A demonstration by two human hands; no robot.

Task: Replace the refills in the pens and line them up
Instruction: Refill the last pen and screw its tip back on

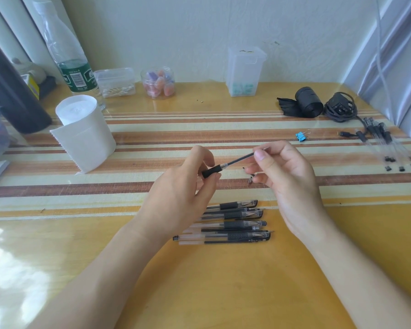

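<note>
While the left hand (187,186) pinches the grip (211,172) and the right hand (285,172) pinches the refill (240,159) just above the mat (152,148), a crooked pull could bend it. The tiny tip (250,180) tucked in that hand might also drop among the pens (235,222).
</note>
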